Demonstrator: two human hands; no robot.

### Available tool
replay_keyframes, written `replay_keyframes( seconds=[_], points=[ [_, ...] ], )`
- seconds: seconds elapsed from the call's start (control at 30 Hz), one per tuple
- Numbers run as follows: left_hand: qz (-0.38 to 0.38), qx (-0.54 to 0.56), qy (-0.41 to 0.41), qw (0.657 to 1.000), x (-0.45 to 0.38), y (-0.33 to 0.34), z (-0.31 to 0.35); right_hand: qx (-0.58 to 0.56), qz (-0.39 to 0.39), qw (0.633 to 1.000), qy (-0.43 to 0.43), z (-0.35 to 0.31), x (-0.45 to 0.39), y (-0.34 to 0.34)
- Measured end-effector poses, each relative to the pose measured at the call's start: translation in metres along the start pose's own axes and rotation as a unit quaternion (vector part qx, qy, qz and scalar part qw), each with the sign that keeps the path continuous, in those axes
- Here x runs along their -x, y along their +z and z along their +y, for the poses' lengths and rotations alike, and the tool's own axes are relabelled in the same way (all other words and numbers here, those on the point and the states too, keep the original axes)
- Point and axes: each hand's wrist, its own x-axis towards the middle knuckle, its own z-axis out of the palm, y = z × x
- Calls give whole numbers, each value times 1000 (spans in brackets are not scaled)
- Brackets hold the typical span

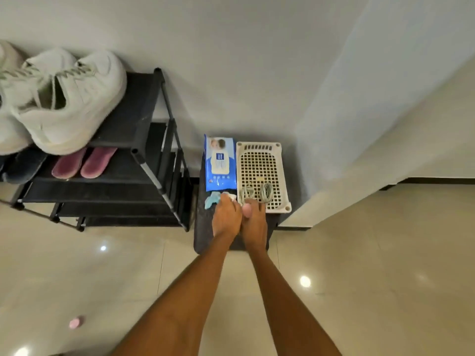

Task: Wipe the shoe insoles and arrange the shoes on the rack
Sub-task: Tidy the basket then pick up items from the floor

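Left hand (pixel 226 217) pinching white wipe (pixel 231 196) beside blue wipes pack (pixel 220 163) on dark stool (pixel 203 227). Right hand (pixel 253 222) reaching alongside, grip unclear. Wipe probably limp, damp, light; pinching corner likely best. White sneakers (pixel 69 104) sitting on rack (pixel 144 119).

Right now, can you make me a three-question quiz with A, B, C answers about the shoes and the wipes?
1. Where is the blue wipes pack?
A. Beside the white basket
B. On the rack's top shelf
C. Inside a sneaker

2. What colour are the insoles on the rack?
A. Yellow
B. Pinkish purple
C. Green

3. What are the two hands doing?
A. Hanging at the sides
B. Lifting a sneaker
C. Reaching at the near end of the wipes pack

Answers:
1 A, the pack lies right next to the basket.
2 B, both insoles look pinkish purple, under the white sneakers.
3 C, the left hand and right hand meet there, by something white.
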Motion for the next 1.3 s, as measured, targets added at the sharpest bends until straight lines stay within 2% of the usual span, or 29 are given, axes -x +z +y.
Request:
replay_keyframes(
  seconds=[0.17,0.3,0.43,0.57,0.73,0.87,1.0,1.07,1.17,1.3],
  points=[
    [-36,-34,-14,999,-97,25,38,79,7,997,9,0,-110,0],
    [-51,-56,13,997,-154,52,53,123,-32,992,14,21,-182,3],
    [-71,-93,0,993,-188,79,55,202,-62,977,7,38,-220,12],
    [-94,-155,-1,984,-195,96,54,217,-77,973,30,46,-232,19],
    [-100,-229,48,967,-201,101,53,220,-115,968,26,48,-240,24],
    [-109,-255,118,954,-195,97,46,215,-133,968,0,53,-239,21],
    [-100,-370,199,902,-194,88,38,198,-135,970,-35,53,-242,11],
    [-89,-399,190,893,-196,90,40,191,-140,971,-34,53,-244,10],
    [-65,-404,161,898,-196,96,45,193,-156,968,-37,55,-244,9],
    [-56,-402,159,900,-186,94,49,131,-149,980,-6,54,-239,-1]
  ],
)
